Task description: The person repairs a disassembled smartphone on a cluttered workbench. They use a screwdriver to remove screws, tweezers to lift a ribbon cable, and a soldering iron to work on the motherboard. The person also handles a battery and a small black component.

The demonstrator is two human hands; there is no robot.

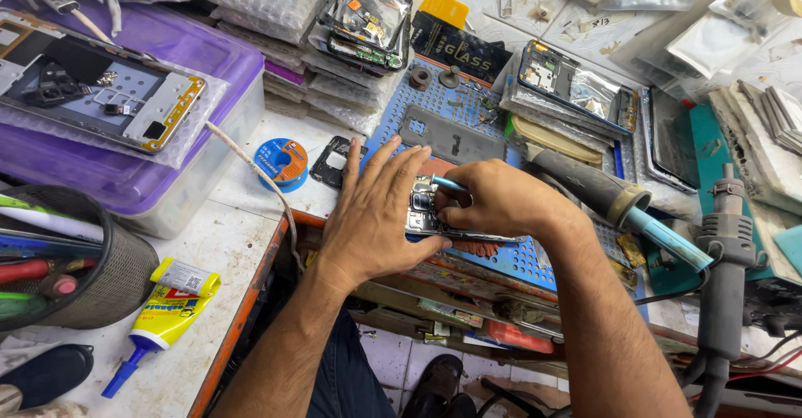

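The left hand [373,213] lies flat with fingers spread over an opened phone [434,217], pressing it down on the blue mat [518,255] at the bench edge; it grips nothing, only steadies. The right hand [493,201] is curled around a thin blue-handled tool [447,184], whose tip meets the phone's exposed inside just beside the left fingertips; the phone sits between both hands, partly hidden under them.

On the mat behind the hands lies a grey metal plate [443,134]; to its left, a small black frame [337,159] and a blue spool of wire [281,162] rest on the white bench top. Further left stands a purple-lidded box [184,50] with another stripped phone [100,92] on top — a cable runs from it toward the bench edge. A mesh pot of pens [117,276] and a yellow glue tube [167,309] lie near the left forearm. To the right of the right wrist lies a dark soldering iron [601,192] with a pale blue grip; a grey hot-air handle [723,276] stands beyond it.
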